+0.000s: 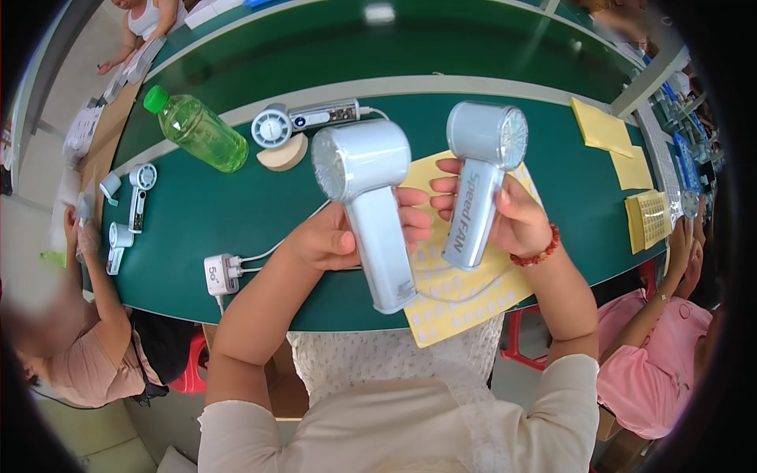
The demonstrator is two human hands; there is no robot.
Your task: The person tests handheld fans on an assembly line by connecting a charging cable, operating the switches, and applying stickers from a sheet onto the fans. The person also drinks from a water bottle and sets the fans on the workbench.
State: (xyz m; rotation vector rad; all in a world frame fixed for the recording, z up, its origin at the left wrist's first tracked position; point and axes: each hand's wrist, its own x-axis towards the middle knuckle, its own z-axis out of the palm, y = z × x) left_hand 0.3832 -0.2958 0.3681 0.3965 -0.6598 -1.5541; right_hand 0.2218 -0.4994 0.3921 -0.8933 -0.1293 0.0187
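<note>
Two light blue handheld fans are held up over the front of the green table. My left hand (327, 236) is wrapped round the handle of the nearer fan (378, 236), whose head faces left. In my right hand (516, 217) is the other fan (473, 213), marked "Speed FAN", its head turned to the right. Both fans tilt, and they do not touch. Beneath them lies a yellow sheet of labels (441, 315), with a thin white cable (465, 299) across it.
A green bottle (201, 134), a fan with a display (323, 116) and a round beige block (282, 154) stand behind. A white charger (221, 274) is at the left front, more fans (140, 197) farther left. Yellow sheets (603, 126) lie right. Co-workers sit on both sides.
</note>
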